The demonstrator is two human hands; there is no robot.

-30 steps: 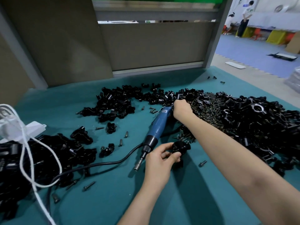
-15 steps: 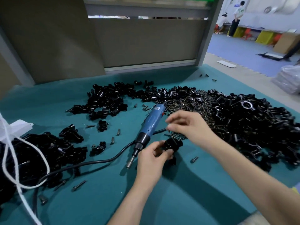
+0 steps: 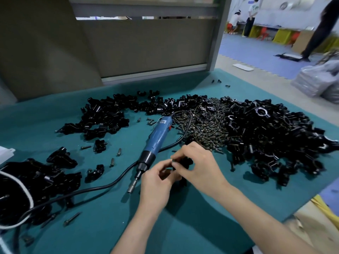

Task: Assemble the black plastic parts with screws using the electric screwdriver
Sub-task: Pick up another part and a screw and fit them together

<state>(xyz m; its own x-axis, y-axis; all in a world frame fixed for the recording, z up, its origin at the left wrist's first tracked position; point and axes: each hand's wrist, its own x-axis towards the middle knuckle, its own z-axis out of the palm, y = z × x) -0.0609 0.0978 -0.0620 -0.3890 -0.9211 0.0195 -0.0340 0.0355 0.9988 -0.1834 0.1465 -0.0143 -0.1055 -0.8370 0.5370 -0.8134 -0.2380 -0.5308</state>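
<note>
- The person's left hand (image 3: 157, 183) and right hand (image 3: 200, 166) meet over the middle of the teal table (image 3: 183, 228), close together, just above the surface.
- Between them sits one black plastic part (image 3: 185, 163). The left hand's fingers curl round it from the near side and grip it.
- The right hand's thumb and forefinger close in a pinch on the far top of that part. I cannot tell whether a screw is caught between the fingertips.
- The electric screwdriver (image 3: 158, 138) lies flat on the table just left of the hands, with neither hand on it. Its blue body points far-right and its metal tip near-left, close to the left hand.
- Its black cord (image 3: 102, 187) loops over the screws at the tool's far end, then runs near-left past the tip.
- A heap of screws (image 3: 207, 125) lies just beyond the right hand, touching a big pile of black parts (image 3: 275, 136) to the right.
- A smaller spread of black parts (image 3: 108, 114) lies far left, and another clump (image 3: 38, 182) is at the near-left edge with a white cord (image 3: 29, 197) across it.
- Loose screws are scattered left of the tool, and one long screw (image 3: 71, 219) lies near left.
- Plastic bags (image 3: 319, 79) rest on the floor, far right.
</note>
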